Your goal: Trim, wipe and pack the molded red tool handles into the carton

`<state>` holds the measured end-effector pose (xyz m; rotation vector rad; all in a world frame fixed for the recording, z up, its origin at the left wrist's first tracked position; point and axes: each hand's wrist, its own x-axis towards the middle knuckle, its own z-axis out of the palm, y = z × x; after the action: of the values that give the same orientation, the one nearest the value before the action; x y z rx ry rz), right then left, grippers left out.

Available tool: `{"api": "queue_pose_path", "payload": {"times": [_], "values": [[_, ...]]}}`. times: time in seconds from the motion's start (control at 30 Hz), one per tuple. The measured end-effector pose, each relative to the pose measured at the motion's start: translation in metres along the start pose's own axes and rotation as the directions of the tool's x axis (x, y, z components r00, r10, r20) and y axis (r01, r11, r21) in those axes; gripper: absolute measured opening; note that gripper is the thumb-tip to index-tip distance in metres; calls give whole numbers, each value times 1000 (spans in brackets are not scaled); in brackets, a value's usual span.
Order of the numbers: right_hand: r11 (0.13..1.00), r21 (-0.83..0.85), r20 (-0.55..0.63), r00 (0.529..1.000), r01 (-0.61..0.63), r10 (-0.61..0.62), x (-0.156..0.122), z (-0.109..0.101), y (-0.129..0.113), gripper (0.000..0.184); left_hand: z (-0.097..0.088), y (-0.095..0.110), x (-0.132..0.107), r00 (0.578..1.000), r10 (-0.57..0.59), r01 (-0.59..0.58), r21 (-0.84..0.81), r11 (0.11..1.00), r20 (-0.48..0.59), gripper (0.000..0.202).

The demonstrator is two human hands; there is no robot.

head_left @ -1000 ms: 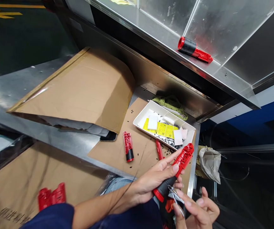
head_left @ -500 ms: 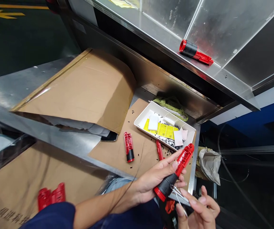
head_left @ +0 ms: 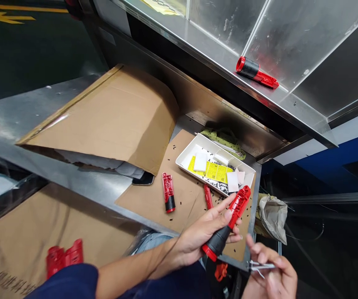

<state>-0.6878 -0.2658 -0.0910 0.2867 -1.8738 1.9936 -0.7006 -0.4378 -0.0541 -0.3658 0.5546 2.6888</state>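
My left hand [head_left: 202,234] grips a red and black plastic tool housing [head_left: 228,222], its black end with a red ring pointing down toward me. My right hand [head_left: 270,274], at the lower right, pinches a small pair of metal tweezers [head_left: 260,265], held a little apart from the housing. A second red and black housing [head_left: 168,192] lies on the cardboard mat [head_left: 154,195]. A thin red part [head_left: 208,196] lies beside the white tray [head_left: 185,155].
The white tray holds yellow labels, white pads and small dark screws. A third housing [head_left: 255,72] rests on the steel shelf [head_left: 278,99] above. Bent cardboard [head_left: 110,116] covers the bench's left. Red parts [head_left: 63,257] sit at lower left. A crumpled bag [head_left: 272,216] hangs at right.
My right hand has drawn the tweezers away from the housing's black end, moving right and down. My left hand has kept the housing nearly still.
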Motion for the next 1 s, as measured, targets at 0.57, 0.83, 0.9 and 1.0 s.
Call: {"api": "queue_pose_path", "payload": {"times": [0.57,0.83,0.9,1.0], "values": [[595,-799,571,428,91,701,-14,99,118,53,-133,-1,-8,718,455,-244,422,873,-527,79],[369,-858,510,500,359,700,-27,143,106,45,-174,64,-26,287,730,-358,637,683,-621,66],[406,-839,539,454,363,709,-38,162,109,39,-173,69,-24,267,751,-367,657,659,-604,60],[468,-831,555,417,300,720,-47,183,121,26,-166,67,-16,295,766,-368,672,642,-571,57]]}}
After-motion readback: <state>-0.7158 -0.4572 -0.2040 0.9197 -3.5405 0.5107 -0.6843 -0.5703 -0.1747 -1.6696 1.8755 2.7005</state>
